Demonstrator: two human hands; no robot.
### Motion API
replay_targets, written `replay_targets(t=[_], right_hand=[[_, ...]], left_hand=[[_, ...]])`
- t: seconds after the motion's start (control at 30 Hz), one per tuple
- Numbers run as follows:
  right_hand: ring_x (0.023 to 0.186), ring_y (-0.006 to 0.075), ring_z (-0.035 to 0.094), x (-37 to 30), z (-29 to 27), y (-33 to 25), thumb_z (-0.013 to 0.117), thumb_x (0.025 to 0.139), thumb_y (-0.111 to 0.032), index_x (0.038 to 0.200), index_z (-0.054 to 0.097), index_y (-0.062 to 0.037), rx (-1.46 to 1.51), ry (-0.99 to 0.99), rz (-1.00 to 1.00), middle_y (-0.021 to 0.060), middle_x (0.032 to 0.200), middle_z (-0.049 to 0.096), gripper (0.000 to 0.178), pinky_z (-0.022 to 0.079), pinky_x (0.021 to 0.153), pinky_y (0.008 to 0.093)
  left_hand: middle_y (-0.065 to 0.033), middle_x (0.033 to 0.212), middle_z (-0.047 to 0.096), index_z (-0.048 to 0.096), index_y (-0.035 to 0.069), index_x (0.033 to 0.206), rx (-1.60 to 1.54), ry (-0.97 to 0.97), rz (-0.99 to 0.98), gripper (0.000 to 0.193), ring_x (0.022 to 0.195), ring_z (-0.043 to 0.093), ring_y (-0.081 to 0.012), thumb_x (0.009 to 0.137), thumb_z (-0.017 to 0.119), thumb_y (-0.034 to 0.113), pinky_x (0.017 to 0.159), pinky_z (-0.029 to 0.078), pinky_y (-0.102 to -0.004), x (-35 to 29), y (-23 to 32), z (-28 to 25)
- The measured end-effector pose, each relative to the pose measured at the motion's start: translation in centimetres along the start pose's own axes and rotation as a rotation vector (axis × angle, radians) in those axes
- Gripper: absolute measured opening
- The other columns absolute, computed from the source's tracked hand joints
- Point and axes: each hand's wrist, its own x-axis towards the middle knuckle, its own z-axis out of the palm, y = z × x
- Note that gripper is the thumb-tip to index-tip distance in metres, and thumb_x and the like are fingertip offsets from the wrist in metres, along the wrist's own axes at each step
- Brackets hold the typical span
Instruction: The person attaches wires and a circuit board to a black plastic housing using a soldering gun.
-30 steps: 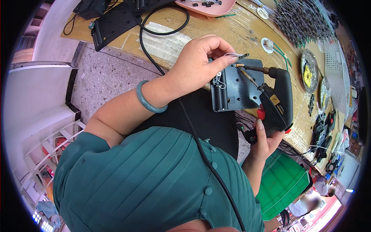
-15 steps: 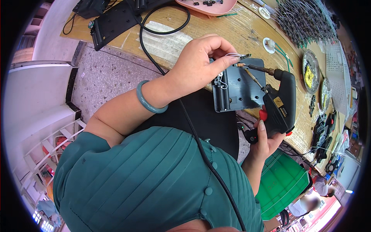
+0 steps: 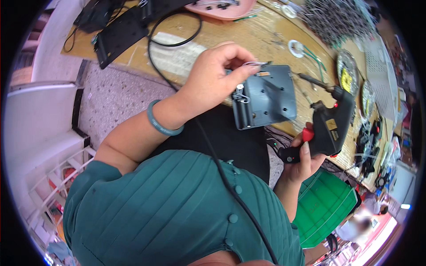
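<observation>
My left hand grips a grey plastic housing by its left edge, thumb and fingers pinching thin wires at its top rim. A metal clip sits on the housing's left side. My right hand is closed around a black pistol-shaped soldering gun with a red trigger. Its metal tip points up and left and stands a little to the right of the housing, not touching it. A black cord runs down across my green shirt.
A wooden workbench lies ahead with a pink tray, a black cable loop, black flat parts, a tangle of wires and round reels. A green crate stands at the lower right.
The soldering gun has drawn back to the right, its tip leaving the housing's top edge. My left hand has tilted the housing slightly and kept its grip.
</observation>
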Motion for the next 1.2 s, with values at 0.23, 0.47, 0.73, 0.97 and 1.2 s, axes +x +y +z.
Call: replay_targets(t=[0.23, 0.47, 0.73, 0.97, 1.2], right_hand=[[0.073, 0.0185, 0.058, 6.1, -8.0, -0.3, 0.05, 0.094, -0.022, 0.117, 0.048, 0.0023, 0.356, 0.422, 0.195, 0.0153, 0.104, 0.062, 0.033, 0.05, 0.06, 0.0265], [0.088, 0.0242, 0.062, 6.3, -13.9, 0.5, 0.045, 0.095, -0.019, 0.13, 0.041, 0.0052, 0.695, 0.044, 0.197, 0.0194, 0.113, 0.058, 0.043, 0.055, 0.067, 0.0306], [0.099, 0.0232, 0.061, 5.8, -9.8, -0.2, 0.048, 0.093, -0.018, 0.125, 0.045, 0.0035, 0.209, 0.516, 0.157, 0.0154, 0.116, 0.059, 0.038, 0.052, 0.079, 0.0305], [0.059, 0.0055, 0.051, 6.2, -11.8, -3.0, 0.054, 0.092, -0.039, 0.105, 0.062, -0.0033, -0.733, 0.474, 0.263, 0.0005, 0.074, 0.058, 0.039, 0.036, 0.047, 0.019], [0.059, 0.0081, 0.05, 1.8, -10.1, -5.5, 0.058, 0.089, -0.038, 0.103, 0.063, 0.0024, -0.867, 0.248, 0.154, 0.0036, 0.069, 0.056, 0.043, 0.037, 0.054, 0.0211]], left_hand=[[-0.0039, 0.086, 0.064, 0.061, -0.001, 0.094, -0.234, 0.016, -0.139, 0.01, 0.078, 0.06, -0.0083, 0.085, 0.064, 0.004, 0.071, 0.048, -0.0214, -0.5, 0.6, -0.1], [-0.0088, 0.091, 0.066, 0.059, 0.0, 0.098, -0.539, -0.054, -0.25, 0.011, 0.089, 0.064, -0.0158, 0.087, 0.06, 0.002, 0.082, 0.049, -0.0274, -1.3, 1.6, -0.2], [-0.0037, 0.087, 0.063, 0.062, 0.001, 0.097, -0.712, -0.058, -0.367, 0.013, 0.083, 0.063, -0.0127, 0.087, 0.064, 0.01, 0.075, 0.049, -0.0241, -1.1, 1.7, -0.4], [-0.0056, 0.089, 0.064, 0.061, 0.001, 0.1, -0.757, -0.093, -0.382, 0.015, 0.085, 0.062, -0.0135, 0.088, 0.063, 0.009, 0.077, 0.048, -0.0252, -1.1, 1.4, -0.8], [-0.0064, 0.095, 0.063, 0.06, 0.005, 0.103, -0.789, -0.157, -0.359, 0.015, 0.093, 0.061, -0.0177, 0.091, 0.058, 0.013, 0.083, 0.047, -0.0311, -1.0, 1.2, -0.8]])
